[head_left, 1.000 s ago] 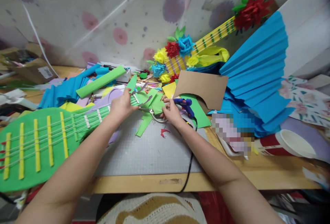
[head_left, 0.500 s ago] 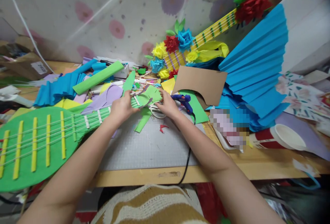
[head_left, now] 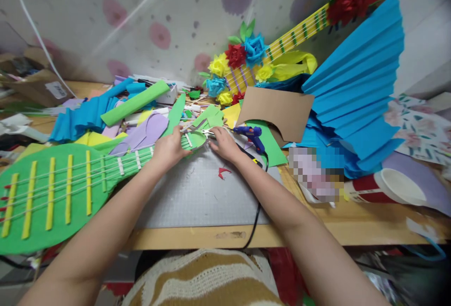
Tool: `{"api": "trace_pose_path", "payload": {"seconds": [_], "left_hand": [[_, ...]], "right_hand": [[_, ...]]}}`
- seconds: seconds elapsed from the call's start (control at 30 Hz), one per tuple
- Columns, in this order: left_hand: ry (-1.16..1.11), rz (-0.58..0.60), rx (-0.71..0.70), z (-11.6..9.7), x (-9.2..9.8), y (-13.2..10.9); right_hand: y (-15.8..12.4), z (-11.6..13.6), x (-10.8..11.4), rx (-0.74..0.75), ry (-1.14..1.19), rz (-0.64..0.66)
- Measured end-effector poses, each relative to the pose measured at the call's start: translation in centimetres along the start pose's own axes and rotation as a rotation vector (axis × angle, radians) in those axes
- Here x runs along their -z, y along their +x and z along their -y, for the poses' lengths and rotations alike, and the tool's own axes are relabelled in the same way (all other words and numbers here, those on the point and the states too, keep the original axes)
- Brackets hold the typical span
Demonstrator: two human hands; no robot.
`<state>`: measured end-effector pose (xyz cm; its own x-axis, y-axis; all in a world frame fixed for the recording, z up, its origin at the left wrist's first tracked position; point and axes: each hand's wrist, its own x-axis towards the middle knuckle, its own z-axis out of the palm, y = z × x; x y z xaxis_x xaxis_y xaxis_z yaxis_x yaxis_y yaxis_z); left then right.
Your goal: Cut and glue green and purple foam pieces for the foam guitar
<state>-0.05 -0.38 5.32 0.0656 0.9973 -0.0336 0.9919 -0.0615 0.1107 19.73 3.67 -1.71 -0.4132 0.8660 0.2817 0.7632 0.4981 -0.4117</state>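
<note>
A green paper guitar (head_left: pixel 79 179) with yellow strips and pale strings lies at the left, its neck reaching toward the middle of the table. My left hand (head_left: pixel 169 151) is closed around that neck near its far end. Scissors (head_left: pixel 207 132) are in my right hand (head_left: pixel 224 145), whose fingers cover most of the handles. Their blades are apart, one over and one at the near side of the neck's end; whether they touch the paper I cannot tell. Light green paper (head_left: pixel 213 115) sits just beyond the blades.
A blue glue gun (head_left: pixel 251 133) with a black cord lies right of my right hand. Brown cardboard (head_left: pixel 275 111), blue pleated paper (head_left: pixel 362 90) and a paper cup (head_left: pixel 391 186) stand at the right. A flowered yellow guitar (head_left: pixel 296 33) leans on the wall. Below is a grey cutting mat (head_left: pixel 207 198).
The green strip that hung below the scissors is out of sight. My right hand has shifted slightly and now covers the scissors' handles. My left hand stays on the neck.
</note>
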Motion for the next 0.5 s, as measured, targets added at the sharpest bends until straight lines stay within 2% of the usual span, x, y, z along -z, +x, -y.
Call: {"api": "trace_pose_path", "payload": {"seconds": [0.17, 0.3, 0.4, 0.5], "left_hand": [[0.003, 0.008, -0.029, 0.2, -1.1, -0.4], [-0.006, 0.049, -0.058, 0.0, -1.7, -0.5], [-0.006, 0.077, -0.092, -0.4, -2.0, -0.6], [0.003, 0.072, -0.105, -0.5, -2.2, -0.6]], "right_hand": [[2.3, -1.5, -0.4, 0.036, -0.011, -0.004], [3.5, -2.2, -0.2, 0.050, -0.014, 0.051], [3.8, -2.4, 0.2, 0.038, 0.001, 0.080], [3.3, -2.1, 0.9, 0.026, 0.031, 0.022]]}}
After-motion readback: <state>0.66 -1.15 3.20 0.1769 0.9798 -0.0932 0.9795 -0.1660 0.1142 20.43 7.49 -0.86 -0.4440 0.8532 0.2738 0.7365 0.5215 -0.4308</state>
